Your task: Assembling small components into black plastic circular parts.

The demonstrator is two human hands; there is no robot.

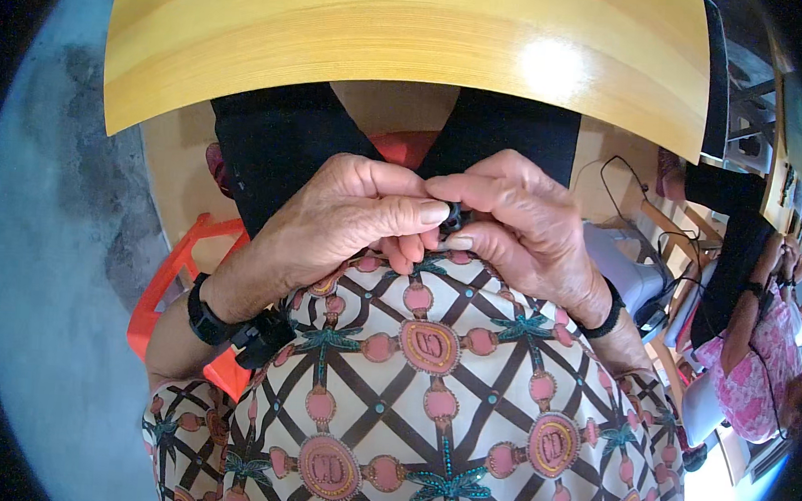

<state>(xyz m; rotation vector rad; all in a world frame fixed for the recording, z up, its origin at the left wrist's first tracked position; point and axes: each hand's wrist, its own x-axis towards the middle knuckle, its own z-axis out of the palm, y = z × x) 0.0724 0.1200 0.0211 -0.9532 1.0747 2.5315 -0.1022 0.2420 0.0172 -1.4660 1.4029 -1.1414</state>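
A small black part (453, 219), mostly covered by fingers, is pinched between my two hands just in front of my patterned shirt. My left hand (353, 209) closes on it from the left, thumb laid along its side and the other fingers curled beneath. From the right, my right hand (522, 217) grips it between thumb and forefinger. What kind of part it is cannot be made out. Both hands are held above my lap, short of the table's near edge. A black band with a box-like device (263, 337) sits on my left wrist, and a black band (610, 311) on my right.
A yellow wooden table (386, 38) spans the far side, its near edge beyond my hands. The red plastic stool (164, 296) I sit on shows at left, beside a bluish wall (44, 229). At right are loose black cables (621, 186) and another person in pink (760, 383).
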